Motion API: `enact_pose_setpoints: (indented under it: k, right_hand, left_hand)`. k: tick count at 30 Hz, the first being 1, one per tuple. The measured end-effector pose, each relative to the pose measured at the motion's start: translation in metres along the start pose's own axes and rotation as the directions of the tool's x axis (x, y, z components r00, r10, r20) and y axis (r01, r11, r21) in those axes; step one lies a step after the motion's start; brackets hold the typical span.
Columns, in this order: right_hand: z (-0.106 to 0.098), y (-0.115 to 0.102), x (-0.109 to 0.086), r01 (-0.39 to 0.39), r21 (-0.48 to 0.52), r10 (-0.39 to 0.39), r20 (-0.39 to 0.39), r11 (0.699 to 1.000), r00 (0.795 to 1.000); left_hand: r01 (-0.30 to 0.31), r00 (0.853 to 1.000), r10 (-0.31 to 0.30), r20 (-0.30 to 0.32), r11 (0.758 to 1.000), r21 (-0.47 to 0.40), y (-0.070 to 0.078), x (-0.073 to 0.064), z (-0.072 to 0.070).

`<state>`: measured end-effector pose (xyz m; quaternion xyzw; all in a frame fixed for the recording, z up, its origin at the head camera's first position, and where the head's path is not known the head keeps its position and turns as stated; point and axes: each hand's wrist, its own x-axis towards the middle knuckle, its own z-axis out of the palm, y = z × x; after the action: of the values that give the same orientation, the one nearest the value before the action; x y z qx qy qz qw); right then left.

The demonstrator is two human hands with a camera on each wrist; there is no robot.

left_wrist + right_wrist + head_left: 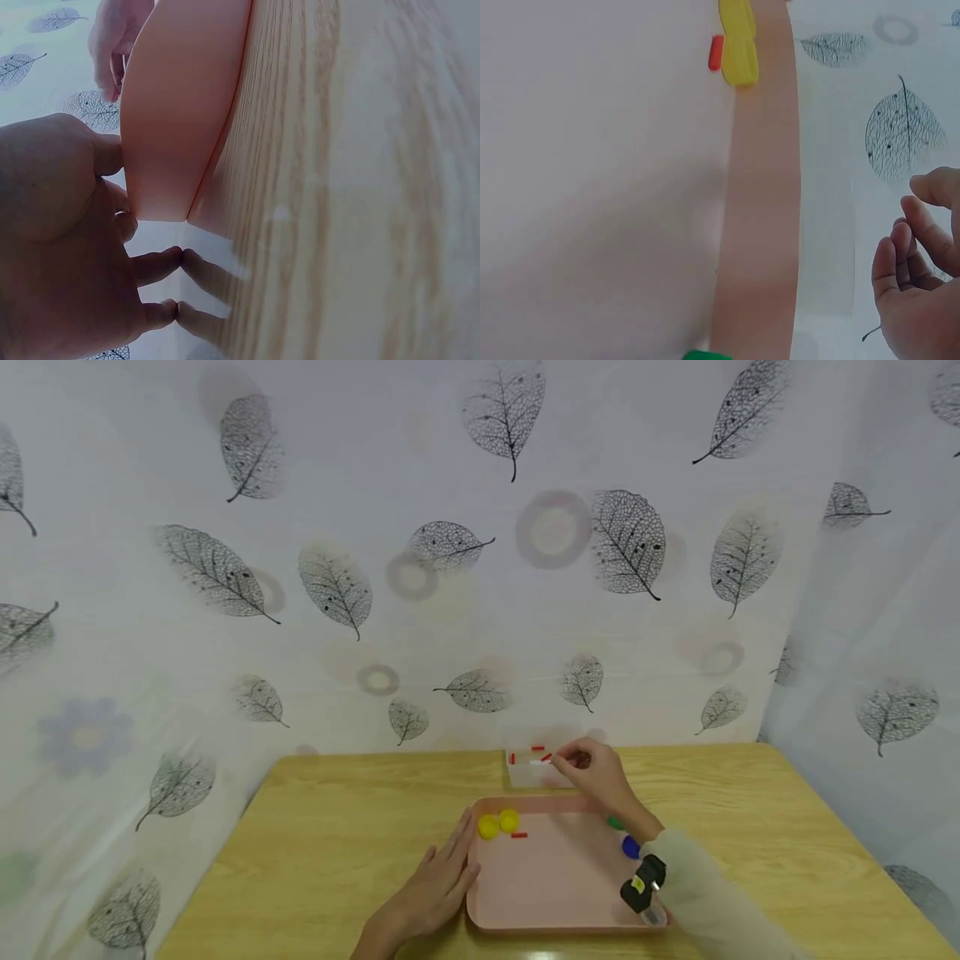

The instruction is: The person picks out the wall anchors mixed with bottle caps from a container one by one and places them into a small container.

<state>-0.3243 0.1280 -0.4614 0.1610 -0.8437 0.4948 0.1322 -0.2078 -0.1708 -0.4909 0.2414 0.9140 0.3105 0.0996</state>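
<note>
My left hand (435,885) rests against the left side of a pink tray (555,893), its fingers fairly straight along the wall. In the left wrist view its thumb touches the tray's rim. Over a white box (534,775) behind the tray reaches my right hand (596,772); its thumb and index fingertips are close together at the box's right part, and no held object shows between them. Several small red sticks (537,748) lie in that box. Inside the tray, two yellow round pieces (488,827) sit at the upper left beside a red stick (519,835).
A green piece (615,822) and a blue piece (631,847) lie along the tray's right side, partly hidden by my right arm. Tray and box stand on a wooden table (322,835). A leaf-patterned sheet (480,610) hangs behind it.
</note>
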Motion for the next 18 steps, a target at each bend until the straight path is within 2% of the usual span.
enact_pose_setpoints:
  k: [6,13,18]
  right_hand:
    - [0.010,-0.015,-0.013,-0.002,0.064,-0.001,0.051,0.998,0.999]
    - [0.022,-0.027,-0.033,0.014,0.066,-0.024,0.152,0.998,0.988]
    - [0.029,-0.027,-0.044,-0.039,0.047,0.028,0.212,0.998,0.977]
  left_hand:
    - [-0.009,1.000,0.009,-0.007,1.000,0.002,0.001,0.000,0.000]
    - [-0.027,1.000,0.026,-0.011,1.000,-0.005,0.001,0.000,-0.003]
    - [-0.036,0.999,0.036,-0.012,0.999,0.004,-0.001,0.000,-0.004]
